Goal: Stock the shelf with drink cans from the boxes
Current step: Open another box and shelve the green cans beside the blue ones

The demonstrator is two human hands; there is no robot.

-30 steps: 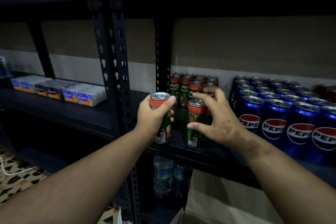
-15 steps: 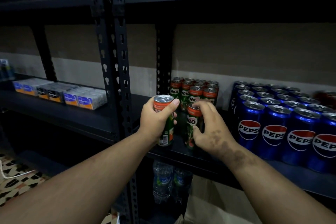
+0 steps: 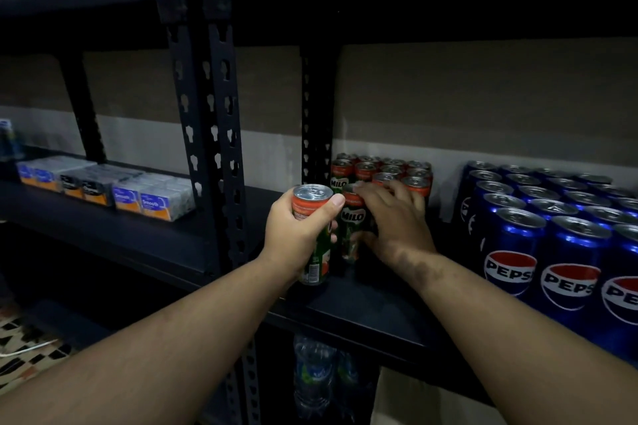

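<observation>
Presently left hand [image 3: 293, 235] grips a slim green-and-orange Milo can [image 3: 312, 235]; right hand [image 3: 393, 221] clasps a second Milo can [image 3: 352, 221] on the dark metal shelf [image 3: 362, 304].

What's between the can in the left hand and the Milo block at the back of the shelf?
The left hand grips a Milo can at the shelf front. Directly behind it, the right hand holds a second Milo can, blocking the straight path to the Milo block. Nothing else visible intervenes.
</observation>
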